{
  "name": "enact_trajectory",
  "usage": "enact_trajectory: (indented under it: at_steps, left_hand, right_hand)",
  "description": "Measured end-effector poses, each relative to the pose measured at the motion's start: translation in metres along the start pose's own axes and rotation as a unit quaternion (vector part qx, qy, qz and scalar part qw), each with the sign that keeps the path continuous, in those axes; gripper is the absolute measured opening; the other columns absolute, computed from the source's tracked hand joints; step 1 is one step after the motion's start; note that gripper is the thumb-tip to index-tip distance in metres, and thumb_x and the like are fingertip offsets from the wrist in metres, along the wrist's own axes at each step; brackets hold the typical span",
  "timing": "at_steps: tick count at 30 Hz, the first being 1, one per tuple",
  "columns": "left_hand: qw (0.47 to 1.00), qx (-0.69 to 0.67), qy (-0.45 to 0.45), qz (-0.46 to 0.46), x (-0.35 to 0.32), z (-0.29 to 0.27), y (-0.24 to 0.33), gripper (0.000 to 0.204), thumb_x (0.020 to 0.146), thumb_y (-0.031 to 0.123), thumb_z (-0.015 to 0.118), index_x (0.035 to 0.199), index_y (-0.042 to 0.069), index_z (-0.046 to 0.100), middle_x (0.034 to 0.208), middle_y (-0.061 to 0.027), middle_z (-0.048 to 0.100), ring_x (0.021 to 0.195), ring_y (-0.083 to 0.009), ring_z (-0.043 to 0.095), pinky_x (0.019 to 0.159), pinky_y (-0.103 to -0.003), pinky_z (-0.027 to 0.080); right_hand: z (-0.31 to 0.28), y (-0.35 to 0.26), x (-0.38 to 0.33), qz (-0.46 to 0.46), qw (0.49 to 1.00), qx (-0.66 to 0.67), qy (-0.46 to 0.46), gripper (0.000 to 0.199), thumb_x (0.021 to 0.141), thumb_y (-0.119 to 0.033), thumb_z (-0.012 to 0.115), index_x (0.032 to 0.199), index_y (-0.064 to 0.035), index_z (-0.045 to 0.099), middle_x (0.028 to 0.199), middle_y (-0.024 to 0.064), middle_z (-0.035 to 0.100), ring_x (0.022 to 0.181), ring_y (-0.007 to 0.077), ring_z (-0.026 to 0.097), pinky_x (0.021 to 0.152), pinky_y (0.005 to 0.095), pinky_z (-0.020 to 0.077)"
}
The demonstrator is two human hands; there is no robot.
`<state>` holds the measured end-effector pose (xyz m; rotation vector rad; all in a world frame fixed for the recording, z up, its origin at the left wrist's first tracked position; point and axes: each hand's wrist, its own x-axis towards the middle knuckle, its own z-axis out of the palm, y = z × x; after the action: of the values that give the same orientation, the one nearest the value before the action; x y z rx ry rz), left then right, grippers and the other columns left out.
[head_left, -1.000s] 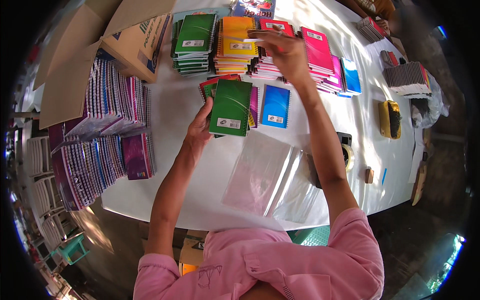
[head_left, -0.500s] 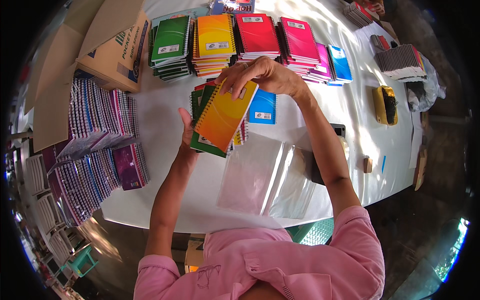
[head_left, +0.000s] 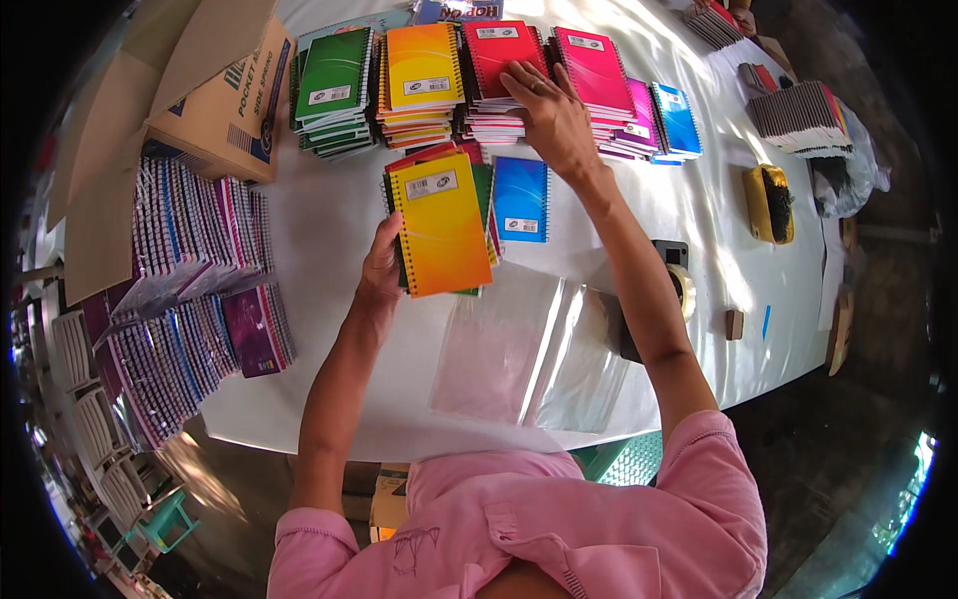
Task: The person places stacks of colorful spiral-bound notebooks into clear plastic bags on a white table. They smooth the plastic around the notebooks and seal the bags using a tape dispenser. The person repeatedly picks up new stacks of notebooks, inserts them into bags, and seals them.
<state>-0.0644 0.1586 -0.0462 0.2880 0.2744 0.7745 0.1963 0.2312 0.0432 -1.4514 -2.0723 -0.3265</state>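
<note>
My left hand [head_left: 381, 265] grips a small bundle of spiral notebooks, the thumb at its left edge. A yellow-orange notebook [head_left: 439, 235] lies on top, with green and red covers showing beneath it. My right hand [head_left: 559, 125] reaches over the stack of red notebooks [head_left: 489, 50], its fingers stretched out on the top cover and the thumb apart, near the pink stack [head_left: 594, 75]. Beyond the bundle stand a green stack [head_left: 336, 75] and a yellow stack [head_left: 419, 60]. A blue notebook [head_left: 521, 195] lies flat to the bundle's right.
Purple [head_left: 642, 125] and blue stacks [head_left: 679, 110] end the row. Clear plastic sleeves [head_left: 499, 349] lie near me. At left are a cardboard box [head_left: 225, 105] and wrapped notebook packs [head_left: 185, 299]. A brush [head_left: 768, 205], wooden block [head_left: 734, 324] and tape dispenser [head_left: 671, 262] are at right.
My right hand has let go of the yellow notebook and moved away to the red stack. The yellow notebook now lies squarer on the bundle in my left hand.
</note>
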Motion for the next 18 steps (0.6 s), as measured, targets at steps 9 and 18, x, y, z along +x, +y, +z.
enact_trajectory:
  at_steps: [9, 18]
  left_hand:
    - [0.991, -0.1, 0.084, 0.006, 0.015, -0.011, 0.005, 0.049, 0.082, 0.016, 0.073, 0.125, 0.007, 0.051, 0.122, -0.0111, 0.059, 0.114, -0.0246, 0.056, 0.097, -0.044, 0.045]
    - [0.997, -0.063, 0.038, -0.019, 0.028, 0.003, -0.007, 0.057, 0.089, 0.032, 0.062, 0.137, 0.009, 0.04, 0.13, -0.0125, 0.054, 0.118, -0.0274, 0.054, 0.101, -0.046, 0.043]
  right_hand:
    - [-0.054, -0.036, -0.024, 0.004, 0.993, 0.066, 0.103, 0.047, 0.068, 0.009, 0.058, 0.111, -0.0077, 0.066, 0.116, 0.0084, 0.065, 0.108, 0.0252, 0.062, 0.1, 0.0402, 0.0464]
    - [-0.104, -0.06, -0.039, -0.059, 0.956, 0.285, 0.034, 0.04, 0.067, 0.01, 0.057, 0.102, -0.0061, 0.067, 0.104, 0.0091, 0.068, 0.107, 0.0256, 0.063, 0.101, 0.0415, 0.0455]
